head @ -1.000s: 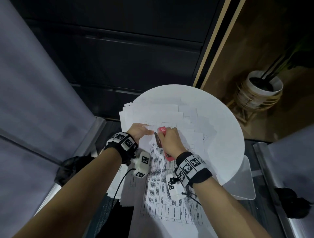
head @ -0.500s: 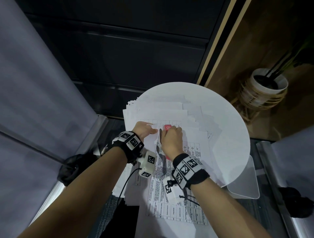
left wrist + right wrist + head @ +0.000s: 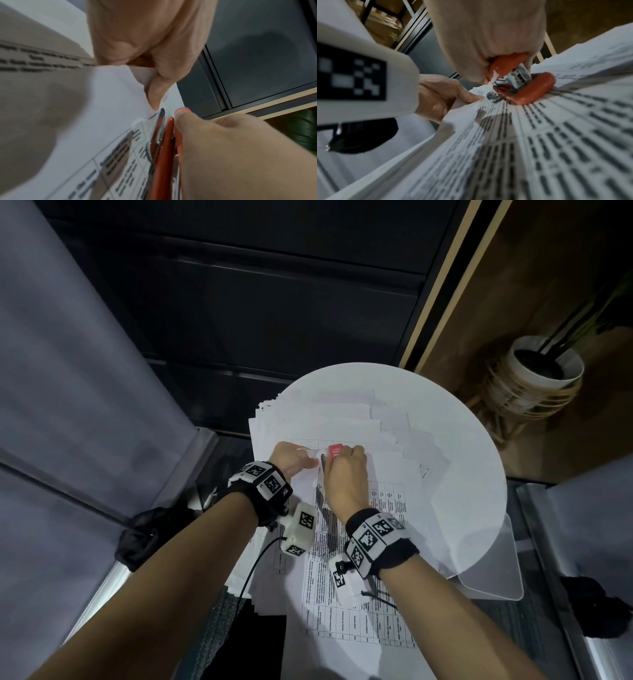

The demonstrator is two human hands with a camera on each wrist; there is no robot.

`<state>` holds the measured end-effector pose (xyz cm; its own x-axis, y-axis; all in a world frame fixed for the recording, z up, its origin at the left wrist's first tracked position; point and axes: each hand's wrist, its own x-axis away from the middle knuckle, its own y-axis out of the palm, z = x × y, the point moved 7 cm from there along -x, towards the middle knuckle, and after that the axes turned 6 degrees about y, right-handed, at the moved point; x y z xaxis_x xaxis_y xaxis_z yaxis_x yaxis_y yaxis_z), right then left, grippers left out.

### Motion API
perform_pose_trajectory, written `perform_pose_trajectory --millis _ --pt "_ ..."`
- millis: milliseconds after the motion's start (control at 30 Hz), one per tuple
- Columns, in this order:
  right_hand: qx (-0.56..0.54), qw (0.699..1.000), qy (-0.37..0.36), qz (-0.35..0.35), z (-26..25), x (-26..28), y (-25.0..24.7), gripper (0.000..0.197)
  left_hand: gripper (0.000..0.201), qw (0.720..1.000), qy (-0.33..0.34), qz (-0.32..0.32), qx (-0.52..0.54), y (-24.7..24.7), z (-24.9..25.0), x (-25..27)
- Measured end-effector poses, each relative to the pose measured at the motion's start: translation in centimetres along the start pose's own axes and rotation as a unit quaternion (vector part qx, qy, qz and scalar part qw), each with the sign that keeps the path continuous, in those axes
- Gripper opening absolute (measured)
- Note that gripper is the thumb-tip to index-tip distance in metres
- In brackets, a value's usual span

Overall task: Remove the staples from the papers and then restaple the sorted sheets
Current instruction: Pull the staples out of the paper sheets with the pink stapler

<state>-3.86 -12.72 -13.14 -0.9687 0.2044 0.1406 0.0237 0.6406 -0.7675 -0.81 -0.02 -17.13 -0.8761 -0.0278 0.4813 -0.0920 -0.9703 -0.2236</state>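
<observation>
Clearly the two hands share the work at one corner of a printed sheet [image 3: 356,570] lying on top of the paper pile [image 3: 329,419] that covers the left half of the round white table [image 3: 472,460]. The left hand [image 3: 291,457] pinches that corner between thumb and fingertips, lifting it a little off the pile, probably so the tool's nose can reach the fastening. The right hand [image 3: 344,477] is wrapped around a red stapler [image 3: 534,88], its metal tip [image 3: 162,113] set right at the pinched corner, just beside the left thumb. I judge this grip lets the right hand lever or squeeze while the left keeps the sheets from sliding. Whether a staple sits under the tip cannot be told; the spot is too small and blurred. The sheet's near end overhangs the table's near edge.
</observation>
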Motion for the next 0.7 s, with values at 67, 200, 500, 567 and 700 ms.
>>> perform_pose_trajectory --millis 67,200,500,567,700 --pt "0.001 1.000 0.005 0.001 0.0 -0.3 0.0 0.036 0.028 1.000 -0.002 0.002 0.001 -0.1 0.0 0.0" --pt "-0.030 0.999 0.040 0.008 -0.7 -1.5 -0.7 0.041 0.034 1.000 -0.001 -0.007 -0.006 0.2 -0.1 0.0" --pt "-0.272 0.945 0.174 -0.050 2.2 -4.4 -1.9 0.031 0.037 0.997 -0.005 0.053 0.055 -1.1 -0.1 0.6" --pt "-0.272 0.947 0.169 -0.021 3.5 -4.8 -3.3 0.030 0.040 0.993 0.023 0.092 0.070 -2.6 0.2 0.3" --pt "-0.279 0.944 0.174 0.041 6.5 -5.1 -5.7 0.031 0.046 0.987 0.019 0.057 0.150 -4.1 0.5 0.5"
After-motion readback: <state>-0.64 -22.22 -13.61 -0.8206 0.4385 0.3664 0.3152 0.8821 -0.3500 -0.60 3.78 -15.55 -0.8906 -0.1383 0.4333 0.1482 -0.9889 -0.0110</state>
